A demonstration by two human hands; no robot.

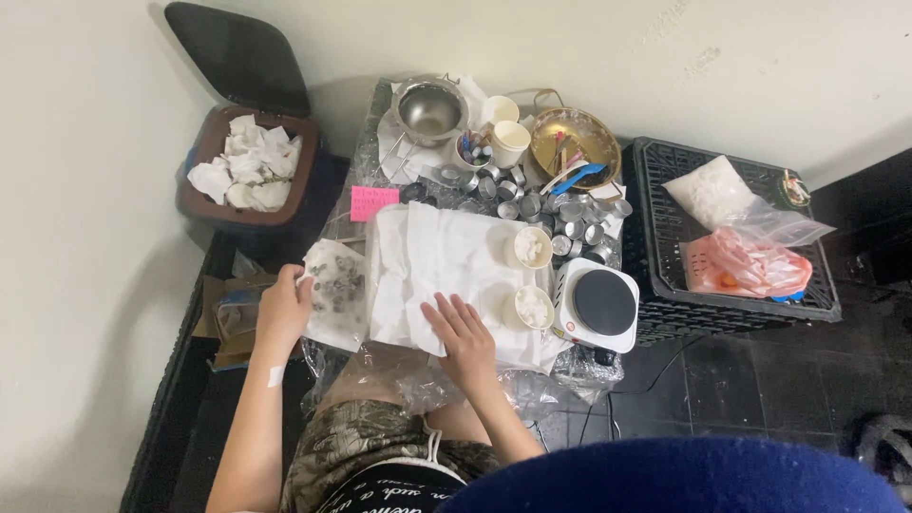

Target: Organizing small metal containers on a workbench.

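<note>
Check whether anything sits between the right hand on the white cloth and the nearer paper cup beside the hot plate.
Nothing visible does. The right hand lies flat on the white cloth; only bare cloth separates it from the paper cup.

— You see the cloth (446, 261) under your right hand (463, 334)? Plain white.

— And you have a pink note (373, 202), a black-topped white hotplate (598, 306), and a gold bowl (574, 141).

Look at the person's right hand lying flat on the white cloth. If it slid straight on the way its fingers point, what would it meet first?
The right hand points up and slightly left across the white cloth. Only bare cloth lies ahead; the first things past its far edge are probably the small metal cups.
</note>
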